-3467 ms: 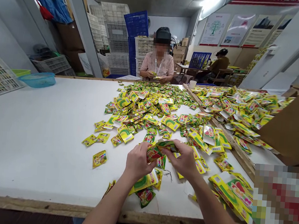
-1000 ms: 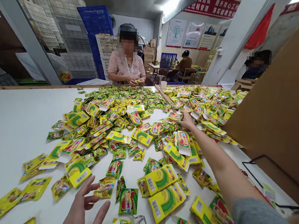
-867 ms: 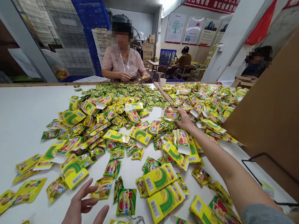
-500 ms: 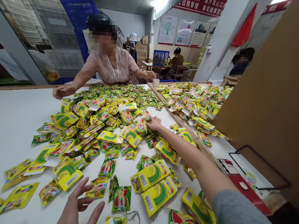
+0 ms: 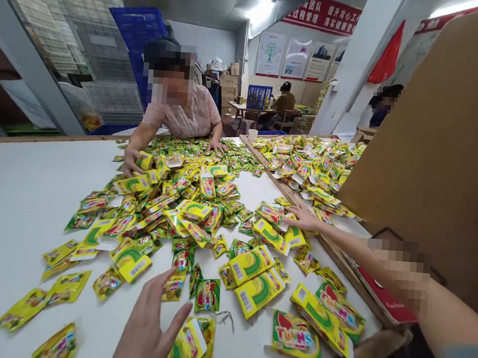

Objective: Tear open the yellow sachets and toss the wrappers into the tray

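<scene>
A heap of yellow and green snack packets (image 5: 187,208) covers the white table (image 5: 26,195). My left hand (image 5: 148,326) lies low at the front edge, fingers stretched out and open, its fingertips beside a yellow packet (image 5: 186,348) and a small green sachet (image 5: 207,295). My right hand (image 5: 304,217) reaches far out to the right, fingers flat and spread on packets next to the wooden divider strip (image 5: 287,196). It grips nothing. Larger yellow packets with barcodes (image 5: 255,293) lie between my two hands.
A person across the table (image 5: 178,113) leans in with both hands on the heap. A second heap of packets (image 5: 310,168) lies beyond the divider. A big brown cardboard sheet (image 5: 440,150) stands at the right. Crates are stacked at the back left.
My right hand drew back from the far heap toward the divider, sweeping packets nearer. My left hand slid forward onto the table. The person opposite leaned in and pushed the heap inward.
</scene>
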### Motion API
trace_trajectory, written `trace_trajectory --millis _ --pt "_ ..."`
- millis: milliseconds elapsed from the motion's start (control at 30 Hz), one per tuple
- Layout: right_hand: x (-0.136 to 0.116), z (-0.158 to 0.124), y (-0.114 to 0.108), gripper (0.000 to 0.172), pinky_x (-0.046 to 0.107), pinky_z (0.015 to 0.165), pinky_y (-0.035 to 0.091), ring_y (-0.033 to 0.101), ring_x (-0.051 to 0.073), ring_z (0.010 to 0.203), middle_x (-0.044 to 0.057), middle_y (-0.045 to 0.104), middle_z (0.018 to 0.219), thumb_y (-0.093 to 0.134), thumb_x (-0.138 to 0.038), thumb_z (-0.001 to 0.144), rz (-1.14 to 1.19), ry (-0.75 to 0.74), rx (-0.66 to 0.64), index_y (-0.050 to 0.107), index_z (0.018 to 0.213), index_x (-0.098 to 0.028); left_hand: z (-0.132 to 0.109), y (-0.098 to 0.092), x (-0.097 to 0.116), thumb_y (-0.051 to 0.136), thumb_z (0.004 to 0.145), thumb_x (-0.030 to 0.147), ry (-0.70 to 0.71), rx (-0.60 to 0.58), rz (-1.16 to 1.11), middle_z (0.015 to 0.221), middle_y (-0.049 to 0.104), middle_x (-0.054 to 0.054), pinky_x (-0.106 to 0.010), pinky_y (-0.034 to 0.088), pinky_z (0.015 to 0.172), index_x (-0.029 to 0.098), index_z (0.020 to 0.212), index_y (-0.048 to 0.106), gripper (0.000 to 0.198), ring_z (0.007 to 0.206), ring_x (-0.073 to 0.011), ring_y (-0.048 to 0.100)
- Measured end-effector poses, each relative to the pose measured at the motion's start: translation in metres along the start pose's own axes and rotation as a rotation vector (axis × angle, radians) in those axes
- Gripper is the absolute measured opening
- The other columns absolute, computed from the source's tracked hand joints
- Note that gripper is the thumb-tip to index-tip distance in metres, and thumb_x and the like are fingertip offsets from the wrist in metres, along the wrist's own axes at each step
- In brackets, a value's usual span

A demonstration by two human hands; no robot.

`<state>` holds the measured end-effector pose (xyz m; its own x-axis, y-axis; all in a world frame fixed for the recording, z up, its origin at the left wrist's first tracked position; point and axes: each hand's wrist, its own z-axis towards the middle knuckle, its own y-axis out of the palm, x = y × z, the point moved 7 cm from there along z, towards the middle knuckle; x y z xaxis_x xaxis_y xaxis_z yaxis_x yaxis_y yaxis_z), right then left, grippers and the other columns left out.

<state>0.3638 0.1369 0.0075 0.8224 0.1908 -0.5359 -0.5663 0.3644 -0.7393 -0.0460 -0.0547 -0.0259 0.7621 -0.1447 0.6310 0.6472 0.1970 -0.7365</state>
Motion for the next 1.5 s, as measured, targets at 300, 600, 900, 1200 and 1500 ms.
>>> trace_trajectory --millis 300,600,900,1200,1500 --pt "-0.094 -0.014 0.100 0.047 0.039 0.093 0.042 0.056 0.025 0.111 0.011 0.061 0.121 0.042 -0.050 0.087 0.108 0.099 -0.299 0.058 0.118 -0.019 -0.007 0.059 -0.005 0.053 0.075 0.051 -0.020 -0.405 0.327 0.147 0.028 -0.016 -0.059 0.026 0.104 0.022 0.137 0.039 0.070 0.135 -0.0390 0.025" --pt "-0.138 -0.053 0.026 0.025 0.031 0.085 0.046 0.062 0.020 0.094 0.009 0.068 0.101 0.049 -0.025 0.083 -0.145 -0.265 -0.619 0.068 0.097 -0.017 0.013 0.022 -0.031 0.051 0.080 0.044 -0.246 -0.262 0.539 0.142 0.037 -0.015 -0.055 0.028 0.102 0.024 0.126 0.052 0.051 0.131 -0.0367 0.031" --pt "-0.084 -0.140 0.059 0.041 0.029 0.077 0.047 0.061 0.025 0.093 0.011 0.066 0.103 0.069 -0.017 0.059 -0.293 -0.218 -0.764 0.066 0.100 -0.018 0.019 -0.037 -0.020 0.035 0.087 0.020 -0.266 0.156 0.382 0.106 0.063 -0.010 -0.038 0.044 0.085 0.018 0.104 0.060 0.030 0.101 -0.0251 0.058" --pt "-0.114 -0.125 0.021 0.021 0.027 0.061 0.044 0.059 0.018 0.069 0.005 0.067 0.075 0.057 -0.037 0.074 0.154 -0.080 -0.572 0.065 0.078 -0.017 0.035 0.004 -0.030 0.057 0.079 0.033 -0.265 -0.002 0.237 0.110 0.062 -0.016 -0.039 0.041 0.088 0.013 0.109 0.058 0.036 0.105 -0.0298 0.055" --pt "-0.193 -0.174 0.078 0.042 0.027 0.061 0.052 0.059 0.012 0.065 0.000 0.065 0.075 0.078 -0.048 0.053 1.092 0.401 -0.544 0.064 0.079 -0.018 0.029 -0.001 -0.027 0.046 0.084 0.036 -0.190 -0.074 -0.014 0.077 0.067 -0.003 -0.026 0.045 0.065 0.017 0.078 0.064 0.026 0.073 -0.0177 0.061"
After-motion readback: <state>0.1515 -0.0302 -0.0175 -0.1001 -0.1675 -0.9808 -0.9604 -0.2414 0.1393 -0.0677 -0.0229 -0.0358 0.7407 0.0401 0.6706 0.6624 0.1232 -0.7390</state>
